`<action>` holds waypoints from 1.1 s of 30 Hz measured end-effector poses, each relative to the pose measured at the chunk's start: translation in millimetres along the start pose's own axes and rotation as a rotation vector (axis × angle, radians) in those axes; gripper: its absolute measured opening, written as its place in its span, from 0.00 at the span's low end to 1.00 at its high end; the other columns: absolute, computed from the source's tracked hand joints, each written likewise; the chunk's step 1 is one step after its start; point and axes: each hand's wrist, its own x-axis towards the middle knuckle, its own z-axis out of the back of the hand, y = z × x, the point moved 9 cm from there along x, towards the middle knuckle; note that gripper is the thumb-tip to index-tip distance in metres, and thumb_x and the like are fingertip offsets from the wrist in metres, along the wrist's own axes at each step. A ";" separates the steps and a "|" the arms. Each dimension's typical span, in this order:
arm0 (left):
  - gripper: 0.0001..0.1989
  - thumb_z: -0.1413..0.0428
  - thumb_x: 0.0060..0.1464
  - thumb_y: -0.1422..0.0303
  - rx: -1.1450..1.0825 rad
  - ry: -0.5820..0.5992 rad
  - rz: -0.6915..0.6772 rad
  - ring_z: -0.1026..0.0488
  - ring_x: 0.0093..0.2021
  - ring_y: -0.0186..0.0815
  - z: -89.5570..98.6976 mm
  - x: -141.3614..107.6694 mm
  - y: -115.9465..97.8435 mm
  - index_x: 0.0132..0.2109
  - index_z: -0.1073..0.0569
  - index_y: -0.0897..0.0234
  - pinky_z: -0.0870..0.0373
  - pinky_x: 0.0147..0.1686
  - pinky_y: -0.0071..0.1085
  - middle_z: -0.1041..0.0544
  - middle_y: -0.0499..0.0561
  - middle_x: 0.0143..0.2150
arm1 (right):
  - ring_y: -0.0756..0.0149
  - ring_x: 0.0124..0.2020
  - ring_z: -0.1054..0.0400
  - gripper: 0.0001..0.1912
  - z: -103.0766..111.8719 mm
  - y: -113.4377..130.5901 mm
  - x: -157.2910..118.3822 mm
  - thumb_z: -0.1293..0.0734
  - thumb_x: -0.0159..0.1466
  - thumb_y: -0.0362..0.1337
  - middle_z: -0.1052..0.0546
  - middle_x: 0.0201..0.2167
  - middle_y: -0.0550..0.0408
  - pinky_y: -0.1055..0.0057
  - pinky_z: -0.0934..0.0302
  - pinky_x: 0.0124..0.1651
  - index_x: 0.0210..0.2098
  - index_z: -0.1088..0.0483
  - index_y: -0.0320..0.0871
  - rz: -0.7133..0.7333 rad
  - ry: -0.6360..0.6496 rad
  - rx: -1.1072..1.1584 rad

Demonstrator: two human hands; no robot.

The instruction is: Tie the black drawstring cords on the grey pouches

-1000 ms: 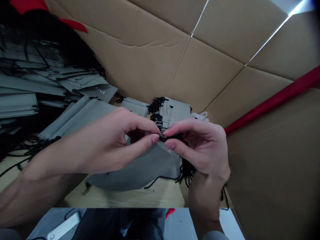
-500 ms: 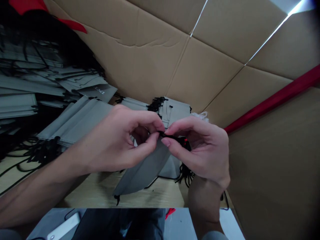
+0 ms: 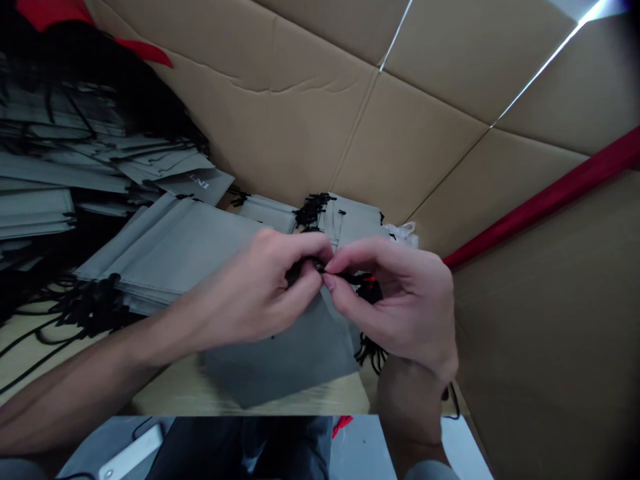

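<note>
Cord, thin, black (knotted, perhaps) | left hand, right hand: pinching it | smooth grey pouch beneath

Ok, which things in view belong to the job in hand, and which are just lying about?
Part of the job:
Black cord, pinched at the fingertips of both hands
Gray pouch beneath them
Probably the stacked gray pouches

Seemingly just lying about:
Clear crumpled plastic
White bar-shaped object, low at left
Red item below the table edge
</note>
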 end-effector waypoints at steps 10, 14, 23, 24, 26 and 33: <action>0.18 0.55 0.70 0.79 0.019 0.007 -0.264 0.42 0.26 0.29 3.5 1.7 -24.7 0.31 0.44 0.60 0.44 0.29 0.32 0.41 0.42 0.26 | 0.67 0.36 0.17 0.17 -6.4 -20.8 6.1 0.18 0.62 0.20 0.12 0.37 0.61 0.72 0.18 0.42 0.40 0.13 0.50 -0.081 0.071 0.446; 0.16 0.55 0.68 0.79 -0.073 0.000 -0.281 0.40 0.25 0.29 6.7 0.3 -26.3 0.31 0.43 0.60 0.43 0.28 0.33 0.37 0.43 0.26 | 0.72 0.30 0.22 0.17 -12.9 -19.5 7.2 0.18 0.60 0.19 0.14 0.34 0.62 0.74 0.21 0.38 0.40 0.13 0.48 -0.051 0.005 0.593; 0.17 0.54 0.67 0.72 -0.225 0.062 0.146 0.44 0.23 0.29 6.7 5.6 2.0 0.28 0.36 0.60 0.47 0.23 0.29 0.40 0.43 0.23 | 0.68 0.47 0.13 0.29 1.9 -25.7 7.2 0.13 0.59 0.19 0.11 0.46 0.60 0.76 0.15 0.54 0.53 0.12 0.51 -0.128 0.043 0.502; 0.16 0.54 0.66 0.71 -0.235 0.081 0.194 0.44 0.24 0.29 4.3 5.9 6.1 0.27 0.36 0.60 0.47 0.23 0.28 0.41 0.43 0.23 | 0.69 0.47 0.13 0.29 5.5 -25.4 6.5 0.13 0.59 0.19 0.11 0.46 0.60 0.78 0.16 0.53 0.53 0.12 0.51 -0.124 0.035 0.465; 0.16 0.52 0.65 0.69 -0.246 0.103 0.254 0.45 0.24 0.30 1.1 6.1 11.9 0.27 0.37 0.60 0.47 0.22 0.28 0.41 0.44 0.23 | 0.70 0.45 0.14 0.25 11.1 -24.6 5.1 0.13 0.62 0.21 0.11 0.46 0.61 0.78 0.16 0.52 0.52 0.12 0.52 -0.114 0.011 0.380; 0.13 0.50 0.71 0.65 -0.256 0.135 0.266 0.36 0.27 0.32 2.4 1.8 16.5 0.36 0.27 0.60 0.40 0.24 0.26 0.31 0.45 0.28 | 0.70 0.40 0.14 0.15 18.6 -21.9 4.6 0.17 0.69 0.25 0.10 0.41 0.63 0.75 0.17 0.44 0.47 0.12 0.53 -0.069 -0.035 0.151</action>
